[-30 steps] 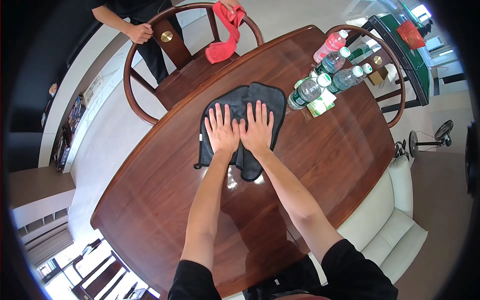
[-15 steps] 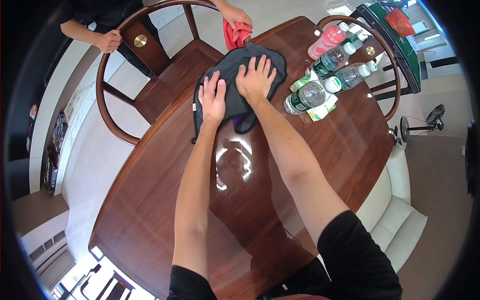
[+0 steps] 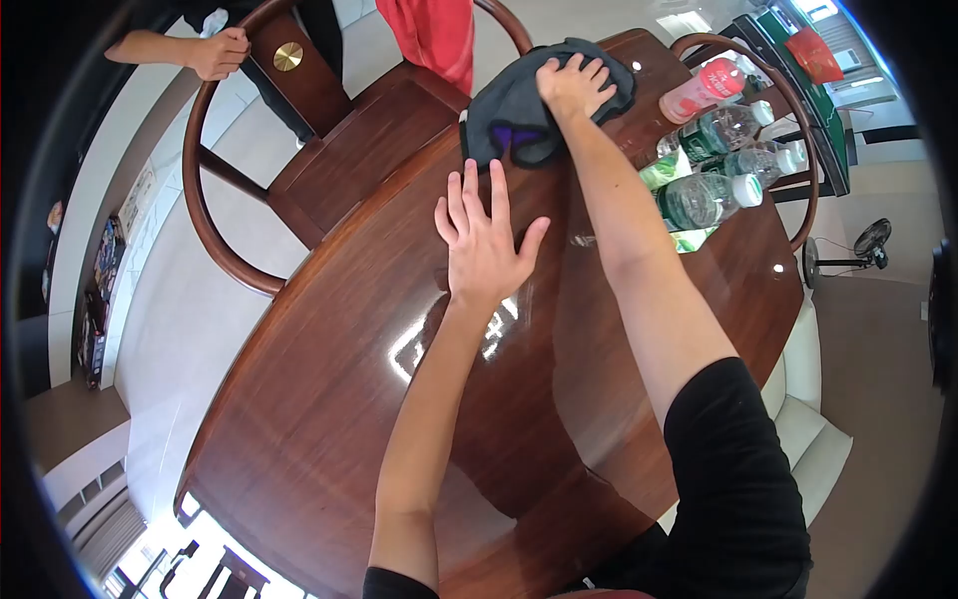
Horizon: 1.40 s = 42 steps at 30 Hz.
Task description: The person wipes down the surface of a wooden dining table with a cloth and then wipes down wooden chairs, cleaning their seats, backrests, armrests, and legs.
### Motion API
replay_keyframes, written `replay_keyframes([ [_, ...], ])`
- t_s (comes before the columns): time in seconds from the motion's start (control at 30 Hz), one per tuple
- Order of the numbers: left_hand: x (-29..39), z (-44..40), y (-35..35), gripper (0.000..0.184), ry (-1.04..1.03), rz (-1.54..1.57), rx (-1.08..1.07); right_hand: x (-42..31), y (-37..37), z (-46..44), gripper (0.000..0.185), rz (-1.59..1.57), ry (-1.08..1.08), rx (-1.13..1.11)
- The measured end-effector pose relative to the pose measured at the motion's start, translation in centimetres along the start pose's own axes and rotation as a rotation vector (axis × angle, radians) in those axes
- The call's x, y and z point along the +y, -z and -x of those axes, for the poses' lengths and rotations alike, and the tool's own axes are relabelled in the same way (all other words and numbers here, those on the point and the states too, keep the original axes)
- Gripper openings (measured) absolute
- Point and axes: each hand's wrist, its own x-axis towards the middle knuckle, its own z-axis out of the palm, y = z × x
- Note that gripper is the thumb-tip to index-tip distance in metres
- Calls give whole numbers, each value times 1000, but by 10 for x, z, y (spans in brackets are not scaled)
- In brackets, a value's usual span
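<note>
A dark grey cloth (image 3: 499, 95) with a purple patch showing at a fold lies at the far end of the glossy brown wooden table (image 3: 329, 399). On top of it, my right hand (image 3: 576, 88) presses flat, fingers spread, near the bottles. My left hand (image 3: 484, 240) is off the cloth, its fingers stretched and thumb out, palm down over the bare wood. Its fingertips come close to the cloth's near edge. Whether that palm touches the table, I cannot tell.
Several bottles, one a pink bottle (image 3: 704, 90) and one a clear bottle (image 3: 704, 200), stand right of my right arm with green-white packets (image 3: 664, 170). Another person's hand (image 3: 220, 53) grips a wooden chair (image 3: 344, 150). A red cloth (image 3: 434, 40) hangs above its seat.
My right hand and the grey cloth have moved right and farther away. My left hand has come off the cloth, back toward me. The red cloth now hangs spread out, farther left.
</note>
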Motion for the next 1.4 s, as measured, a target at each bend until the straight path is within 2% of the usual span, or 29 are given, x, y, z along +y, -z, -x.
replay_keyframes([
  [0.47,1,0,-1,89,-15,-55,-88,7,-8,-61,76,141,-88,-30],
  [0.53,4,0,-2,95,45,-74,-34,9,-5,-58,76,130,-33,-63],
  [0.63,4,-1,-3,102,24,-92,-43,7,7,-31,74,121,102,-87],
  [0.7,3,-1,-1,101,3,-101,-29,2,11,-1,70,126,186,-86],
  [0.77,1,1,-2,95,16,44,24,-2,14,41,66,106,277,-26],
  [0.87,7,23,18,76,84,144,112,-5,23,116,54,-63,372,113],
  [0.9,8,38,26,69,106,268,203,-4,30,140,55,-91,399,88],
  [0.93,15,61,35,64,175,248,239,-5,39,159,55,-86,410,45],
  [1.07,66,180,114,54,325,336,158,8,88,252,57,-100,453,-85],
  [1.17,106,290,153,46,424,282,95,24,121,325,58,-129,562,-184],
  [1.27,143,369,190,47,498,234,-16,53,172,415,58,-131,716,-284],
  [1.33,171,416,211,50,683,116,8,88,214,488,59,-171,816,-404],
  [1.4,178,438,223,52,675,74,34,131,254,553,64,-222,903,-586],
])
